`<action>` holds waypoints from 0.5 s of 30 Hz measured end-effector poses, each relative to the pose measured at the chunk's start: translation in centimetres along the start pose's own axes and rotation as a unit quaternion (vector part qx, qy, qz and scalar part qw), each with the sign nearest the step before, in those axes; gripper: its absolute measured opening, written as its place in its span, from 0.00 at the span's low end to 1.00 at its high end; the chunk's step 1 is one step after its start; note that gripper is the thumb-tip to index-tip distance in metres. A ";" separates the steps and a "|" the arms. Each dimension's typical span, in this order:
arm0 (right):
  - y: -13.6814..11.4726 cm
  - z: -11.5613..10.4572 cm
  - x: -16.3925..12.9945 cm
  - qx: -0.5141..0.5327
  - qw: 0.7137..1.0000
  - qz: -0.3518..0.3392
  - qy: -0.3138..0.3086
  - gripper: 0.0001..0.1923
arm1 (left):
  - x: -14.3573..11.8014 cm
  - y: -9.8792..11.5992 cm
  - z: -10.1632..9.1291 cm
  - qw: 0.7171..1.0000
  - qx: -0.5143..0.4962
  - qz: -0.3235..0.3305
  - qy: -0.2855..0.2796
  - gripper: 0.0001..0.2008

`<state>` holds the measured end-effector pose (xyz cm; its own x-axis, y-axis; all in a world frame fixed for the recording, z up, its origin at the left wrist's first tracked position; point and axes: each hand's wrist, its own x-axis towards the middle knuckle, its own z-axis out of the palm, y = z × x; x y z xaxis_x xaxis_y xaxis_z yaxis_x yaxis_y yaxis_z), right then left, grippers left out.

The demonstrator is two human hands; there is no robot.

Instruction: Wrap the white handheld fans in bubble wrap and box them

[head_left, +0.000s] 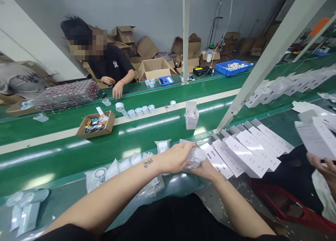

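Note:
My left hand [176, 157] and my right hand [205, 169] meet at the near edge of the green conveyor belt [105, 146], both closed around a small item in a clear plastic bag [195, 158]. Just right of my hands lies a fanned row of flat white cartons [246, 153]. More bagged white parts [126, 165] lie in a line left of my left hand, under my forearm.
An open white carton [191, 115] stands upright on the belt beyond my hands. A brown cardboard tray [96, 124] and a row of small white cups [141, 110] sit farther out. A person in black reaches onto the far side. Another person's hand [321, 165] holds a white carton at right.

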<state>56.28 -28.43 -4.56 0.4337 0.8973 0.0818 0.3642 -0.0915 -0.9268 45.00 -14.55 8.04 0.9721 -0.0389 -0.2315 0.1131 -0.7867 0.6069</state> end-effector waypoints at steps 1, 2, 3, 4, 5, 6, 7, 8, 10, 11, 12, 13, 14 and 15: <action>0.0 0.1 -0.2 0.019 1.000 0.006 0.006 0.37 | -0.2 -0.6 -0.2 0.999 -0.032 0.013 -0.011 0.27; 0.0 0.2 -0.3 0.035 0.999 0.006 0.015 0.37 | -0.4 -1.1 -0.3 0.998 -0.053 0.010 -0.019 0.26; 0.1 0.4 -0.4 0.048 0.998 0.004 0.027 0.36 | -0.4 -1.7 -0.3 0.998 -0.062 -0.004 -0.023 0.26; 0.2 0.6 -0.4 0.056 0.997 0.008 0.044 0.34 | -0.3 -2.2 -0.2 0.998 -0.061 -0.024 -0.024 0.26; 0.2 0.9 -0.4 0.060 0.996 0.013 0.058 0.32 | -0.2 -2.6 -0.1 0.998 -0.049 -0.041 -0.022 0.29; 0.3 1.1 -0.4 0.061 0.996 0.016 0.070 0.30 | -0.1 -3.0 0.1 0.998 -0.032 -0.051 -0.016 0.33; 0.3 1.3 -0.5 0.056 0.995 0.017 0.077 0.28 | 0.0 -3.4 0.4 0.998 -0.015 -0.054 -0.008 0.37; 0.3 1.4 -0.5 0.046 0.995 0.015 0.084 0.26 | 0.1 -3.8 0.6 0.999 -0.002 -0.051 -0.003 0.39; 0.1 1.5 -0.8 0.037 0.995 0.006 0.096 0.24 | 0.2 -4.7 1.0 0.999 0.006 -0.037 -0.002 0.34; 0.0 1.6 -0.9 0.040 0.994 0.002 0.099 0.24 | 0.2 -5.2 1.1 1.000 0.001 -0.028 -0.007 0.31; -0.1 1.7 -1.1 0.046 0.994 0.000 0.100 0.25 | 0.2 -5.6 1.2 1.000 -0.008 -0.019 -0.010 0.29; -0.2 1.9 -1.3 0.048 0.993 0.004 0.104 0.26 | 0.0 -6.0 1.2 1.000 -0.020 -0.010 -0.011 0.27; -0.2 2.1 -1.5 0.039 0.993 0.012 0.107 0.28 | -0.1 -6.2 1.2 0.999 -0.035 -0.005 -0.009 0.27; -0.3 2.3 -1.7 0.015 0.994 0.024 0.104 0.30 | -0.3 -6.3 1.1 0.999 -0.050 -0.005 -0.005 0.28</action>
<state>53.57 -28.90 -5.28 0.6124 0.7830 0.1091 0.3152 -0.1152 -0.9420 43.74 -10.27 3.42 0.9686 -0.0382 -0.2459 0.1435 -0.7216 0.6773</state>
